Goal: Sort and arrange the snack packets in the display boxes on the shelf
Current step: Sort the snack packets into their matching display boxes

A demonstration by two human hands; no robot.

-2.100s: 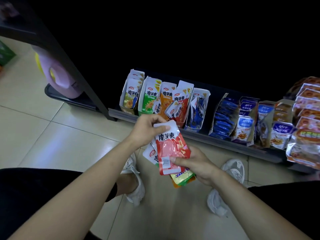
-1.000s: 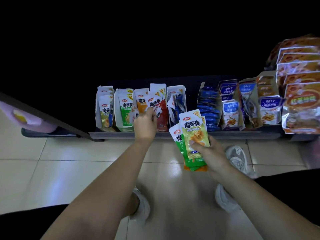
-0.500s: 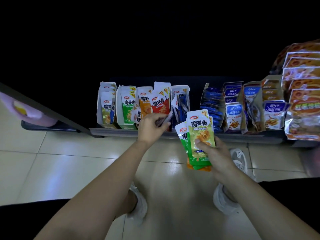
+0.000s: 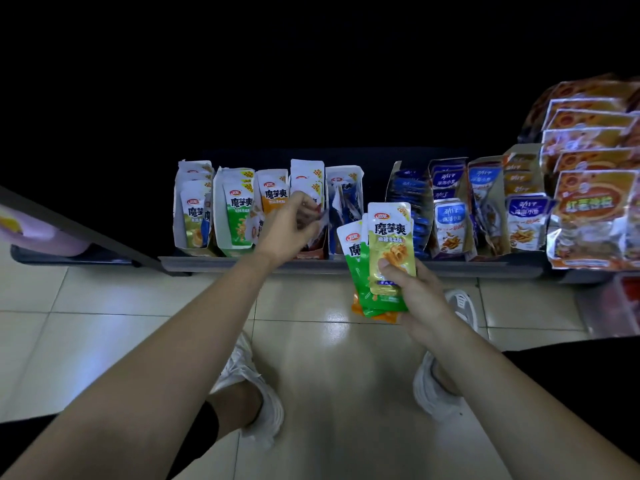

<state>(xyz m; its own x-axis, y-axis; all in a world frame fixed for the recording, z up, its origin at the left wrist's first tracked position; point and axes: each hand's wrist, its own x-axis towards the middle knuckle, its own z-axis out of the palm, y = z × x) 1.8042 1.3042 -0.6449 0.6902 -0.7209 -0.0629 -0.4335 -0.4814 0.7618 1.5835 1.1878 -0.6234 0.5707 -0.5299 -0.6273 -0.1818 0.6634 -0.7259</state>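
Our left grip (image 4: 291, 225) is up at the row of display boxes (image 4: 218, 220) on the shelf (image 4: 450, 264). Its fingers are curled narrow on what looks like a red packet (image 4: 317, 210) at the mouth of the red box (image 4: 313, 252), 4th from the left; we judge it is being seated among its own colour. The right grip (image 4: 415, 296) holds a fan of packets (image 4: 391, 247) with the thumb pressed across the front: yellow-green on top, green beneath, orange peeping out at the bottom. We read that fan as a waiting stock — upright, faces toward us, just in front of the shelf lip, so each flavour shows at a glance and can be peeled off 1 at a time. The 5 left boxes each keep to 1 colour, which decides where every packet goes.
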